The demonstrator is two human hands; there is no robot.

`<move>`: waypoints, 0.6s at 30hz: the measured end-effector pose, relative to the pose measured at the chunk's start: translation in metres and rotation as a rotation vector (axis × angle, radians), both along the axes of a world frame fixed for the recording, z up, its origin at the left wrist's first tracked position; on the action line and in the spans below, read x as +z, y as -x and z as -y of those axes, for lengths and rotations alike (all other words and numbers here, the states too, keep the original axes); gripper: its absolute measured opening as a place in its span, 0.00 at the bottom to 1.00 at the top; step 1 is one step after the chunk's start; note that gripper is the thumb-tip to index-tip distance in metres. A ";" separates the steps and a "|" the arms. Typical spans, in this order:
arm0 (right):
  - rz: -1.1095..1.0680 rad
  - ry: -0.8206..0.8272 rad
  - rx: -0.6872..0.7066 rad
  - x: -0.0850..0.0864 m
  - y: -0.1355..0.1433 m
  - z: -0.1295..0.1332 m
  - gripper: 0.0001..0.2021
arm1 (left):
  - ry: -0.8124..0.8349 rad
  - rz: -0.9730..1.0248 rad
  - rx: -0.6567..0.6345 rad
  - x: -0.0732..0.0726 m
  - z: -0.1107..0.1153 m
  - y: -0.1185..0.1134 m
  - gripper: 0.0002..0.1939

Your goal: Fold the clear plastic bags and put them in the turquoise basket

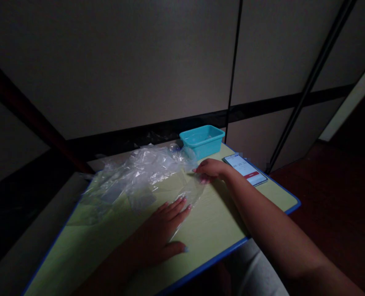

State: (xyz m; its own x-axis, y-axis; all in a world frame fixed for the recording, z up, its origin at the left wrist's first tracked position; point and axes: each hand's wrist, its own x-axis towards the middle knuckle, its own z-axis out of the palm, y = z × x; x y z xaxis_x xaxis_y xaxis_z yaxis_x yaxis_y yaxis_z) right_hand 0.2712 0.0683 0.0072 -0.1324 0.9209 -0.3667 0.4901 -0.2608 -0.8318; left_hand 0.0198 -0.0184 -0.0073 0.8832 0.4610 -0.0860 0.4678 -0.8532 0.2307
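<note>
A clear plastic bag [190,191] lies on the yellow-green table [207,222] between my two hands. My left hand [166,224] is flat over its near end, with the fingers stretched out and the thumb apart. At the far end my right hand [209,169] pinches the bag's edge between thumb and fingers. Left of that hand spreads a loose heap of crumpled clear plastic bags [145,166]. Some pale, flat pieces show in the heap, too dim to make out.
Behind my right hand, a turquoise plastic basket [208,148] stands at the table's back edge. A phone [246,169] with a lit timer screen lies to the right. The table has a blue rim [200,269]. Cabinet panels [145,61] rise close behind it.
</note>
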 end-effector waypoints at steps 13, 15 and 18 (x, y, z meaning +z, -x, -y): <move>0.210 0.041 -0.005 -0.002 0.005 0.003 0.15 | -0.028 0.062 0.041 -0.002 0.003 0.002 0.39; 0.160 0.032 -0.009 -0.003 0.008 0.003 0.14 | -0.028 0.055 0.045 -0.002 0.003 0.002 0.39; 0.139 0.001 -0.006 -0.004 0.010 0.003 0.12 | -0.032 0.062 0.048 -0.003 0.003 0.003 0.38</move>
